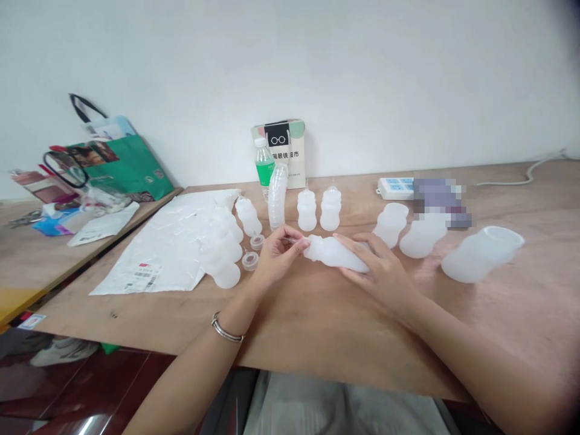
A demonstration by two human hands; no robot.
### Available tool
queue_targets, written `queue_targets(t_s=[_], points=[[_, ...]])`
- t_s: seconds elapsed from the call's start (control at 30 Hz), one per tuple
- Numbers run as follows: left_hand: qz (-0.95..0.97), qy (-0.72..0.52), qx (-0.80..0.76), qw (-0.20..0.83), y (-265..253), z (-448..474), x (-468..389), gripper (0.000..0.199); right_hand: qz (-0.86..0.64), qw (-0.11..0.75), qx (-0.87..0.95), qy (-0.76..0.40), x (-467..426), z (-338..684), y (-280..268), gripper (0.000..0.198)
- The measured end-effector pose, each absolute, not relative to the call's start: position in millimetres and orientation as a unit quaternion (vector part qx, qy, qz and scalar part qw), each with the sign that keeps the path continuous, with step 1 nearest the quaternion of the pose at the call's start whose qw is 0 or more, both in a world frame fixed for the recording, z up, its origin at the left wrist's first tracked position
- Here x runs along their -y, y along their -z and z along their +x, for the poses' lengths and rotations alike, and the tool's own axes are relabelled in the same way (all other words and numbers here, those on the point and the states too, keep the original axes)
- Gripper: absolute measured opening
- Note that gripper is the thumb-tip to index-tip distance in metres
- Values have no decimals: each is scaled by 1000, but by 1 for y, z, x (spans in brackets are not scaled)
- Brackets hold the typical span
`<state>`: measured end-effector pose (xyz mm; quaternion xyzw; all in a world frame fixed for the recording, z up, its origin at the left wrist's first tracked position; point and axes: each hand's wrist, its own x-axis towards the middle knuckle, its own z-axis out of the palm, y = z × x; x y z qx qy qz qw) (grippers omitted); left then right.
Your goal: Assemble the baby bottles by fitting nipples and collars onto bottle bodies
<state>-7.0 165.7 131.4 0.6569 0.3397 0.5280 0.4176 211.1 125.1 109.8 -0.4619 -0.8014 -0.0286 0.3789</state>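
Note:
A milky white plastic squeeze bottle (343,252) lies sideways between my hands, just above the wooden table. My right hand (380,266) is wrapped around its body. At the neck end, my left hand (280,257) pinches the thin pointed nozzle cap; my fingers partly hide it. Two loose translucent caps (250,261) rest beside my left hand. Behind my hands stand two bottles with pointed nozzles, one left (307,210) and one right (331,210). Another nozzle-topped bottle (248,217) stands farther left. Three capless bottles are to the right, the nearest tilted (480,254).
Several white bottles (222,251) lie grouped on a white mailing bag (158,241). A curved stack of clear pieces (277,199), a green-labelled drink bottle (263,160) and a paper bag (296,163) stand by the wall. A white power strip (395,188) lies at the back right.

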Motion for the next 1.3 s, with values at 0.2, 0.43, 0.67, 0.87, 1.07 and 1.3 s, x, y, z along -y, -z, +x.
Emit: queue_targets(t_s=[0.2,0.43,0.67,0.87,1.07,1.3], points=[[681,-495,-295,452,-135,-13,-169,15,-455,385,781,-185,-128,211,-109,51],[686,-471,-271,485,-133,-7,-164,18,-472,451,721,-233,-131,212,-119,46],[651,-508,-305,475,-132,-9,-168,20,-460,391,787,-127,-136,218,-110,50],[691,-460,-314,460,-130,-10,-169,23,-484,349,796,-101,-130,215,-110,48],[695,-437,-296,488,-127,-13,-171,26,-480,339,805,-77,-128,214,-112,49],[739,-398,-240,488,-140,-21,-168,27,-431,376,781,-250,-129,210,-110,48]])
